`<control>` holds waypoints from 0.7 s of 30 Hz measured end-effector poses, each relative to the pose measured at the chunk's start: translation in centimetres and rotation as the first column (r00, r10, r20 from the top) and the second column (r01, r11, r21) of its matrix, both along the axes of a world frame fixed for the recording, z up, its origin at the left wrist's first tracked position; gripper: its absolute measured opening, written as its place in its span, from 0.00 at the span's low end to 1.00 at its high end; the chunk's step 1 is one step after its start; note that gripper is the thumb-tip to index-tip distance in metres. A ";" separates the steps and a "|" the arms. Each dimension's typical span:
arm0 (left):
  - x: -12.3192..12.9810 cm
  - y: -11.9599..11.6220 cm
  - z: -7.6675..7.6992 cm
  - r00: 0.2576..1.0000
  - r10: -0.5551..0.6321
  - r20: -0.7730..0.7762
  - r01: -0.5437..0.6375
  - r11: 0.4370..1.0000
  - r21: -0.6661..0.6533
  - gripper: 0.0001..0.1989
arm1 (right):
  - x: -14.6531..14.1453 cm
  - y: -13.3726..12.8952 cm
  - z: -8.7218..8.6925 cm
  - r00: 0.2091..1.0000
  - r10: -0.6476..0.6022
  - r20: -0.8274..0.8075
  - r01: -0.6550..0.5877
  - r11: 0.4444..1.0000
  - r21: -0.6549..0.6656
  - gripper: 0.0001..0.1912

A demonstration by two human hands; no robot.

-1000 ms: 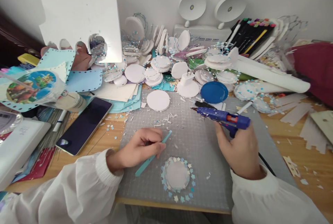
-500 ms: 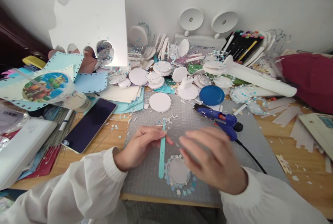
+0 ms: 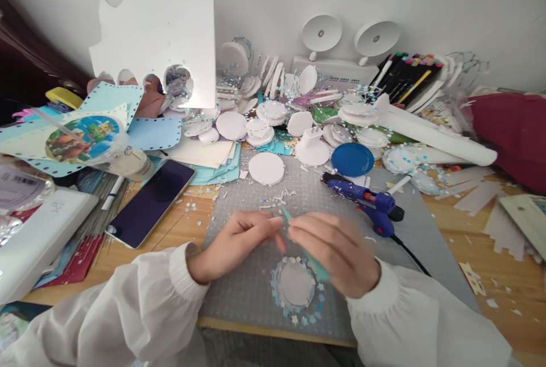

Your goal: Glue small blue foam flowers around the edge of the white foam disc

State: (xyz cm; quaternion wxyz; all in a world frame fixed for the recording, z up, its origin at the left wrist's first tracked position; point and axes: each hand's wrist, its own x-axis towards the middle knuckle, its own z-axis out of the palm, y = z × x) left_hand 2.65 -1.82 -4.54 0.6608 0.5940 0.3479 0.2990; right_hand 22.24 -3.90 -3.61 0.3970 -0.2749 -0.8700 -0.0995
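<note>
As our right hand [image 3: 335,246] pinches a teal stick [image 3: 318,268] near the bench's front edge [image 3: 277,333], our left hand [image 3: 244,240] has an unclear grip.

A flat teal stick [image 3: 318,268] slanted in the grasp of the right hand [image 3: 341,250], its narrow far tip close by the left hand [image 3: 243,242]. A round white disc [image 3: 295,283], ringed with small blue and white stars [image 3: 294,319], lay flat on the gray cutting mat [image 3: 239,304].

The right hand [image 3: 336,253] holds a teal stick [image 3: 318,269] over a grey mat [image 3: 251,304], the left hand [image 3: 239,244] near its tip; nearby lie a star-edged white disc [image 3: 297,283] and a blue glue gun [image 3: 377,202]
</note>
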 end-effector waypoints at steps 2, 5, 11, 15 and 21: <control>-0.3 0.1 0.4 0.989 -0.100 -0.112 0.114 0.986 0.124 0.21 | 0.7 0.0 -0.6 0.986 -0.063 -0.152 0.042 0.990 -0.134 0.11; -0.7 -0.1 0.8 0.921 -0.276 -0.274 0.317 0.942 0.115 0.16 | 1.1 -0.2 -1.6 0.886 -0.184 -0.427 0.040 0.945 -0.324 0.12; -0.6 -0.7 1.0 0.789 -0.362 -0.496 0.395 0.918 -0.042 0.15 | 0.7 -1.1 -2.5 0.699 -0.347 -0.625 -0.046 0.851 -0.523 0.05; -0.6 -0.5 1.2 0.779 -0.401 -0.482 0.364 0.915 -0.173 0.12 | 0.4 -1.0 -2.3 0.641 -0.410 -0.649 -0.105 0.791 -0.603 0.02; -0.7 0.2 1.3 0.844 -0.370 -0.387 0.320 0.928 -0.188 0.12 | 0.5 -1.3 -2.5 0.548 -0.442 -0.710 -0.326 0.668 -0.669 0.02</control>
